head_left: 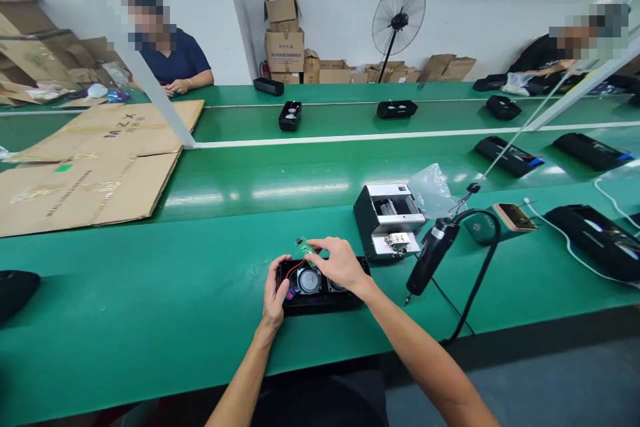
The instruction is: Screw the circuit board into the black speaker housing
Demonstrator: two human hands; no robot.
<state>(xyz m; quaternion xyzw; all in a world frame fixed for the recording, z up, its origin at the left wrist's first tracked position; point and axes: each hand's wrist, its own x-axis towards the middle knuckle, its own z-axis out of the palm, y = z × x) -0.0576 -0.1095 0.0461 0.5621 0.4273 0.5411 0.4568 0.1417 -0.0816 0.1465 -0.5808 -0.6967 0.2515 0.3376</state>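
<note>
A black speaker housing (320,290) lies open on the green table (150,293) in front of me, with a round grey speaker cone (309,279) showing inside. My left hand (274,293) grips the housing's left end. My right hand (340,262) is over the housing and pinches a small green circuit board (305,248) that has a red wire running down into the housing.
A hanging black electric screwdriver (431,257) with its cable is to the right, beside a grey metal box (390,219) and a plastic bag (433,188). Flattened cardboard (95,160) lies left. More black housings sit on the belts. Two people sit at the far side.
</note>
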